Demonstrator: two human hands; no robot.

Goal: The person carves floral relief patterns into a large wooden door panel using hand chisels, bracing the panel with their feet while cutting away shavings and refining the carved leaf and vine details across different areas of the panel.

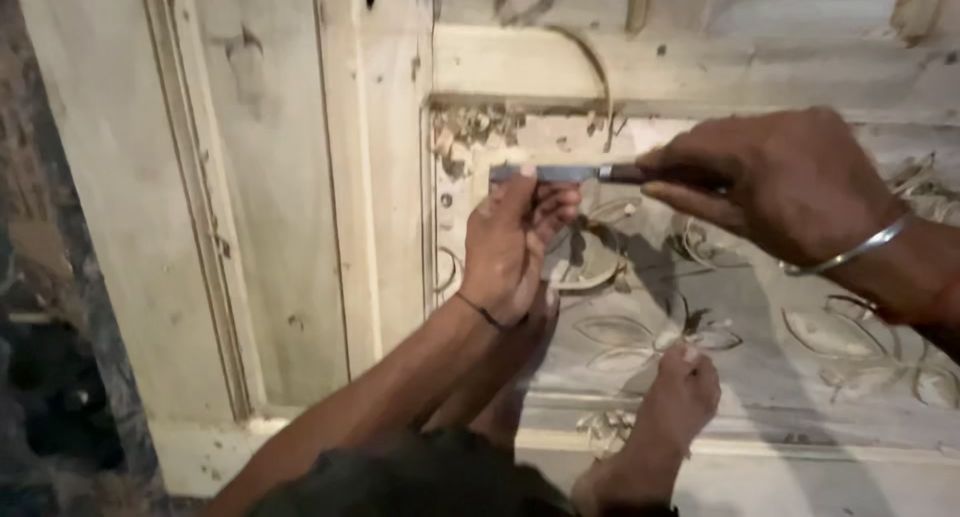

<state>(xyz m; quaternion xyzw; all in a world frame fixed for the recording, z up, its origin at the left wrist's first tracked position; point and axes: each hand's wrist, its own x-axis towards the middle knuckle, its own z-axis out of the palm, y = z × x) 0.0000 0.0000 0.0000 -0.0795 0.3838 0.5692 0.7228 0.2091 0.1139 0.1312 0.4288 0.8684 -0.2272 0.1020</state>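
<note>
A chisel with a flat steel blade (548,173) and a dark handle (625,174) lies across a pale carved wooden door panel (760,317). My left hand (515,242), a black thread at its wrist, pinches the blade near its tip with the fingertips. Gripping the handle from the right is my right hand (785,182), which wears a silver bangle (850,252). The blade tip sits at the panel's upper left corner, by a rough chipped patch of wood (470,132).
Leaf and flower carvings (650,332) cover the panel. A bare foot (680,392) rests on its lower edge. The door's plain frame (380,177) and moulded stile (200,207) run to the left. Dark ground (50,377) lies beyond the left edge.
</note>
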